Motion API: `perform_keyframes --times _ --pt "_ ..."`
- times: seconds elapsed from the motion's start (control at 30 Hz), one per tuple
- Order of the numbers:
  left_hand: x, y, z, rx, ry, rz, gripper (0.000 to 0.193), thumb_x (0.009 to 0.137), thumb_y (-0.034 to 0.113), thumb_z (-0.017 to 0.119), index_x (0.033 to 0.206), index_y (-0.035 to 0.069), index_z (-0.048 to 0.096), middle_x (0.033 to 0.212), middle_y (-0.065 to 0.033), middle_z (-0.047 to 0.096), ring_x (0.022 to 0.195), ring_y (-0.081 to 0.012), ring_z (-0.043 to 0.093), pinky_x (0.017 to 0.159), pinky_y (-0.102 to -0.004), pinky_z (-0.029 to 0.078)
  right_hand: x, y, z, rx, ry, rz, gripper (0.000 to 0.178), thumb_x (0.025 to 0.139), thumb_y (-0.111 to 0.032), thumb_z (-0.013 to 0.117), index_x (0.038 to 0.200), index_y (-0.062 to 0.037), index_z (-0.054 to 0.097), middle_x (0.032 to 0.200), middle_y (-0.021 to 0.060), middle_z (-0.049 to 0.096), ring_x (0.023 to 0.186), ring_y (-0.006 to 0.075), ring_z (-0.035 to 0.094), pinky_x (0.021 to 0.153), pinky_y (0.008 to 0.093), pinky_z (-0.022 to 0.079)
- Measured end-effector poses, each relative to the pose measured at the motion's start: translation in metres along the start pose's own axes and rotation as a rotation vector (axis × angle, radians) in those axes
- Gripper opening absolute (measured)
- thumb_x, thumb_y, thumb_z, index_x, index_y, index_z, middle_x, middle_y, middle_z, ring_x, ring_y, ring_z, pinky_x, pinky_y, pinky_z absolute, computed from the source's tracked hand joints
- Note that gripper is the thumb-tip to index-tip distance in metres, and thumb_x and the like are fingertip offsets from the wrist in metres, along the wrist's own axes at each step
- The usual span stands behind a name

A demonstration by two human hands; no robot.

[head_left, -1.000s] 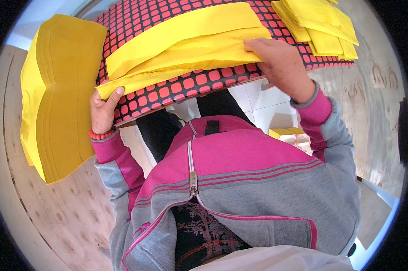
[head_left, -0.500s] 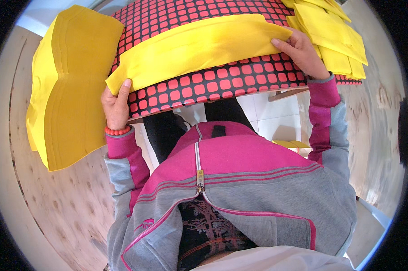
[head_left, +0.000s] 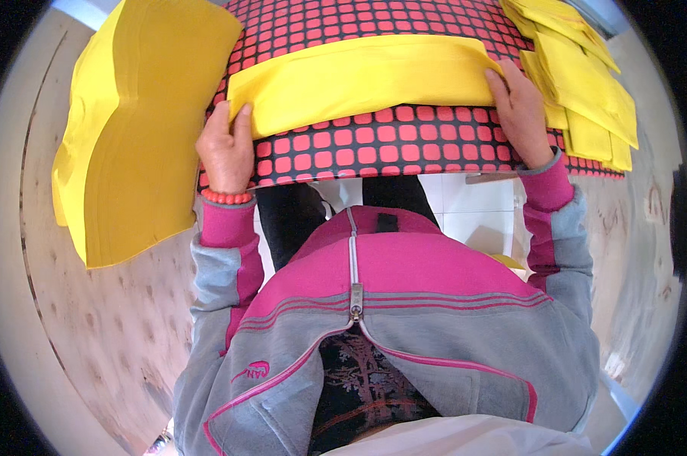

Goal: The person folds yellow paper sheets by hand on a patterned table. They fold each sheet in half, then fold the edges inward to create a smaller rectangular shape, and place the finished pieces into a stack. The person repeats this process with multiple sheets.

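Yellow sheet [head_left: 362,80], left hand [head_left: 226,148], right hand [head_left: 520,114]

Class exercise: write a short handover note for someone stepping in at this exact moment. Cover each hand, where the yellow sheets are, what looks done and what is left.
Left hand: grip on the left end of the folded yellow sheet.
Right hand: fingers pressing its right end.
The sheet lies flat across the red-and-black checked board.
Done: sheet folded lengthwise; folded pieces stacked at right.
Left: the tall stack of flat yellow sheets at left, apparently unfolded.
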State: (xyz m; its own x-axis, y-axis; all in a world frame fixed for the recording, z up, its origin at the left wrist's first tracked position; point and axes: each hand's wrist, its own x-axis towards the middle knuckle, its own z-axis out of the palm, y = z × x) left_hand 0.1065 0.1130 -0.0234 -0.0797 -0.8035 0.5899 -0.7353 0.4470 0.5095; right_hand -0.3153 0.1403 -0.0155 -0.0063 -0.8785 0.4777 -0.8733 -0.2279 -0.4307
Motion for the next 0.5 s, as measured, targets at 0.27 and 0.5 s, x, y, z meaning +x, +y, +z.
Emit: perform_keyframes --times 0.27,0.5 --pt "0.006 0.004 0.004 0.244 0.024 0.041 0.014 0.092 0.013 0.066 0.100 0.001 0.065 0.087 -0.0211 0.067 0.080 -0.0397 0.067 0.069 -0.0428 0.053 0.005 0.002 0.006 -0.095 -0.009 0.012 0.022 0.100 -0.027 0.056 0.108 -0.0073 0.061 0.088 0.0219 0.067 0.082 0.0425 0.065 0.068 0.0492 0.049" --pt "0.014 0.000 0.006 0.230 -0.013 -0.082 0.035 0.094 0.018 0.067 0.123 0.000 0.063 0.114 -0.0209 0.070 0.104 -0.0338 0.069 0.089 -0.0374 0.054 0.009 0.004 0.011 -0.047 0.035 -0.015 0.031 0.099 -0.026 0.060 0.125 -0.0090 0.059 0.098 0.0223 0.070 0.089 0.0411 0.068 0.074 0.0470 0.052"
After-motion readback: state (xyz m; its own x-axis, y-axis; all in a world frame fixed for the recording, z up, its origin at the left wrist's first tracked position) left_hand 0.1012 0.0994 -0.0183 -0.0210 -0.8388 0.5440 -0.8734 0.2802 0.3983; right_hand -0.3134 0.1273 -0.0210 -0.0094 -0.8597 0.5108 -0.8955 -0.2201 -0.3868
